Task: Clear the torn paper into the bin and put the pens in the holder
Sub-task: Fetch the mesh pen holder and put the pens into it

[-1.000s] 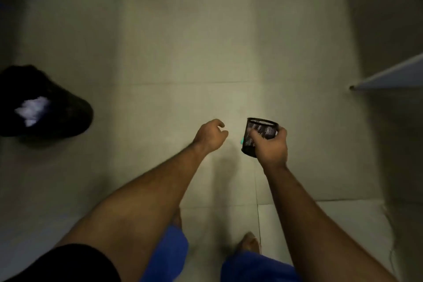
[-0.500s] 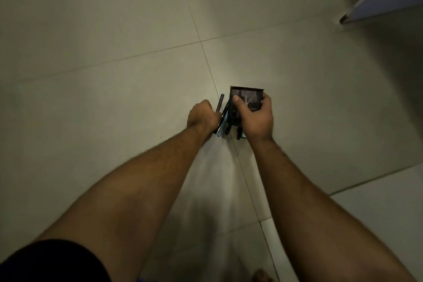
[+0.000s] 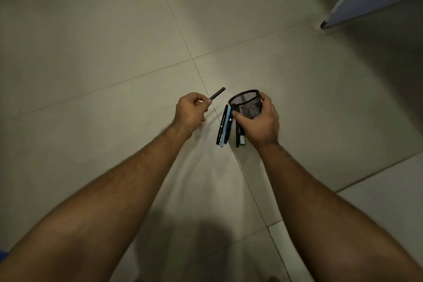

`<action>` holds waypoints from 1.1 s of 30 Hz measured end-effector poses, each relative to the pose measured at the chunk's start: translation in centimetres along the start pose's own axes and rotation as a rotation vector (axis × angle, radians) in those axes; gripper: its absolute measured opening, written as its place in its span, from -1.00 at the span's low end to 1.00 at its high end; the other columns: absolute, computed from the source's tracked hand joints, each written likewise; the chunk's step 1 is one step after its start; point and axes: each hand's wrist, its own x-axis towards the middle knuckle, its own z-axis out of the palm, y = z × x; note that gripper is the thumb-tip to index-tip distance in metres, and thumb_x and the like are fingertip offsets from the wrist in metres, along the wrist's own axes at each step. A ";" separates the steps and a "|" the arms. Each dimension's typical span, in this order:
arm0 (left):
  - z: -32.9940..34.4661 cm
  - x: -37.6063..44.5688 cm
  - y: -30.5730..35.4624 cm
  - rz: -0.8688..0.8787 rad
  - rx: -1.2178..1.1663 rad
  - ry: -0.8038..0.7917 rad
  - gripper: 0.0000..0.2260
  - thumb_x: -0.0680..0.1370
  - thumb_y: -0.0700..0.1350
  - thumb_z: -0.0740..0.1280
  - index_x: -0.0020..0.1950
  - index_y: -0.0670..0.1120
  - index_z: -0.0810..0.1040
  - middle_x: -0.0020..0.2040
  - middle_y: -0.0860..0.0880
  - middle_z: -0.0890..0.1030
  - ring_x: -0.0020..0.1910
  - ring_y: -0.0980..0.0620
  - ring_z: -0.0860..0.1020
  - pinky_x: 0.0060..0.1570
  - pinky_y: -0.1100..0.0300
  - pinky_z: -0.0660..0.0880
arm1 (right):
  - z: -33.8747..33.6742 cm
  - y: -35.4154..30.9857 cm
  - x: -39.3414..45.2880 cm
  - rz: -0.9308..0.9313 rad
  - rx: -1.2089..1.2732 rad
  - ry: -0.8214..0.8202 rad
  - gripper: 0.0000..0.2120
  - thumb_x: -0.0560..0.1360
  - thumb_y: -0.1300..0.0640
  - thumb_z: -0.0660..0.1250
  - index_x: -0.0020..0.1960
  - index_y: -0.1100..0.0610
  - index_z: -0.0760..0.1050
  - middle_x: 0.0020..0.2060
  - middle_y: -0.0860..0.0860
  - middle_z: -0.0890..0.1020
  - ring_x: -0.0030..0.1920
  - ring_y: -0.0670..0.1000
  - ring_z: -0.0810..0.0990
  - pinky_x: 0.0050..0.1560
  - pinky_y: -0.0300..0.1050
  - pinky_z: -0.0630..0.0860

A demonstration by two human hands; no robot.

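one dark pen [image 3: 217,93] is being pinched by left hand [image 3: 190,112]; mesh holder [image 3: 246,103] is being gripped by right hand [image 3: 261,121]; no writing is being made out.

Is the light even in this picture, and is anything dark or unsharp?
Head view: uneven light, a bright patch on the floor near the mesh holder, dim corners; soft arm shadows below; the pen in the left hand is sharp, forearms slightly blurred; wide-angle bending of tile lines.

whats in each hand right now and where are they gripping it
The left hand pinches a dark slim pen by its lower end. The right hand grips the black wire-mesh pen holder around its side wall.
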 end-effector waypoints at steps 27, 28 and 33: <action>13.1 -2.1 -0.9 0.131 0.929 -0.127 -0.75 0.54 -0.08 0.36 0.15 -0.18 0.57 0.10 -0.15 0.64 0.07 -0.13 0.62 -0.07 0.11 0.53 | -3.8 6.1 -2.0 0.183 0.183 0.094 -0.20 0.23 -0.10 0.56 0.38 -0.08 0.30 0.24 -0.06 0.57 0.19 -0.05 0.57 0.20 -0.19 0.52; 13.4 -2.1 -0.8 0.123 0.948 -0.137 -0.75 0.54 -0.09 0.37 0.16 -0.19 0.56 0.11 -0.15 0.64 0.07 -0.12 0.62 -0.08 0.10 0.54 | -3.9 6.3 -1.9 0.186 0.172 0.102 -0.20 0.22 -0.13 0.55 0.38 -0.09 0.30 0.25 -0.06 0.57 0.20 -0.04 0.57 0.22 -0.14 0.54; 12.0 -2.7 -0.1 0.061 0.799 -0.079 -0.74 0.46 0.04 0.38 0.03 -0.10 0.59 -0.09 -0.09 0.59 -0.14 -0.11 0.57 -0.24 0.14 0.48 | -4.4 7.2 -1.6 0.220 0.160 0.156 -0.19 0.21 -0.14 0.54 0.37 -0.08 0.29 0.26 -0.03 0.54 0.24 0.02 0.55 0.26 -0.02 0.54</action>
